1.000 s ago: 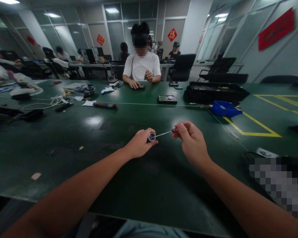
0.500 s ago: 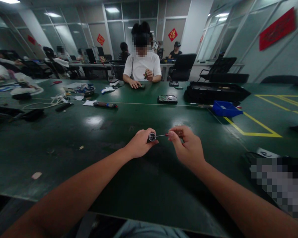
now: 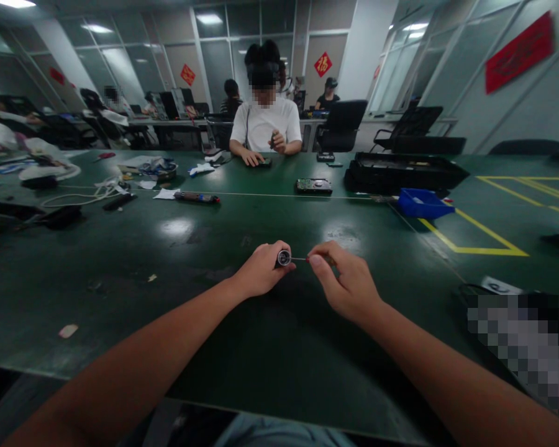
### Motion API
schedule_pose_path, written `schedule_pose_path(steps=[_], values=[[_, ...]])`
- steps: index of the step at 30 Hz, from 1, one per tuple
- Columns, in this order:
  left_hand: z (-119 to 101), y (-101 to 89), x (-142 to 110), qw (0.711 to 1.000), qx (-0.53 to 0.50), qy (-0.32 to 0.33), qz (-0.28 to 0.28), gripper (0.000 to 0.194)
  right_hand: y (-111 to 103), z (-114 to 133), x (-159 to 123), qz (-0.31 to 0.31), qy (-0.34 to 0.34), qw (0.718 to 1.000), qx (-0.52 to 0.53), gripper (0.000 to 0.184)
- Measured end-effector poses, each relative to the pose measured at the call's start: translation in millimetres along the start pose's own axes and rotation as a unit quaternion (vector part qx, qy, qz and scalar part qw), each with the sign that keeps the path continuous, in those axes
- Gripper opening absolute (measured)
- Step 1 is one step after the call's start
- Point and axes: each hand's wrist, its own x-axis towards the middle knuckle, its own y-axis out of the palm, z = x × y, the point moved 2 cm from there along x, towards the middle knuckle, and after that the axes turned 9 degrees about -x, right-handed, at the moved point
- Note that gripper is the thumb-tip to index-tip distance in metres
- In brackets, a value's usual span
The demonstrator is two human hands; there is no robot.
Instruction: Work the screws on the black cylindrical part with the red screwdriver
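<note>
My left hand (image 3: 259, 272) is wrapped around a short dark cylinder with a silver-rimmed round end (image 3: 284, 257); the end faces me and shows parts inside it. To its right, my right hand (image 3: 349, 282) pinches a thin screwdriver (image 3: 300, 259) between thumb and fingers. The metal shaft points left, its tip at the rim of the cylinder; whether it goes inside I cannot tell. A bit of red shows at the fingertips, and the handle is hidden behind the hand. Both hands are just above the green table (image 3: 270, 347).
Across the table sits a person in a white shirt (image 3: 270, 124), handling small parts. A circuit board device (image 3: 313, 185), a black case (image 3: 400, 174) and a blue tray (image 3: 423, 203) lie farther off. A dark pen-like tool (image 3: 197, 197) and cables (image 3: 97, 191) are at left.
My right hand has shifted slightly left and down, and its fingers have turned, covering the brown handle that showed before. The left hand and cylinder have hardly moved.
</note>
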Motion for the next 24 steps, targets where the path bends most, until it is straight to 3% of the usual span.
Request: schedule_pose_path(steps=[5, 11, 13, 15, 17, 20, 24], values=[[0.0, -1.1, 0.5, 1.0, -0.009, 0.001, -0.008, 0.016, 7.1, -6.0, -1.1, -0.039, 0.089, 0.99, 0.098, 0.02], [-1.1, -0.7, -1.5, 1.0, -0.005, -0.004, 0.0, 0.019, 14.8, -17.2, 5.2, -0.071, 0.173, 0.948, 0.256, 0.021], [-3.0, -0.6, -2.2, 1.0, 0.005, 0.004, 0.004, 0.02, 17.7, -24.5, 8.2, -0.088, 0.209, 0.924, 0.307, 0.022], [-4.9, -1.1, -2.4, 1.0, 0.016, 0.012, 0.004, 0.019, 22.1, -32.7, 9.6, -0.092, 0.27, 0.88, 0.379, 0.024], [-6.0, -1.8, -2.1, 1.0, 0.022, 0.012, 0.004, 0.018, 24.3, -37.5, 9.9, -0.101, 0.29, 0.863, 0.402, 0.024], [-5.7, -2.8, -1.3, 1.0, 0.023, -0.004, 0.002, 0.018, 21.7, -35.9, 8.5, -0.128, 0.255, 0.889, 0.359, 0.021], [-4.9, -2.4, -0.9, 1.0, 0.021, -0.007, -0.004, 0.02, 15.8, -25.0, 6.3, -0.119, 0.205, 0.936, 0.26, 0.019]])
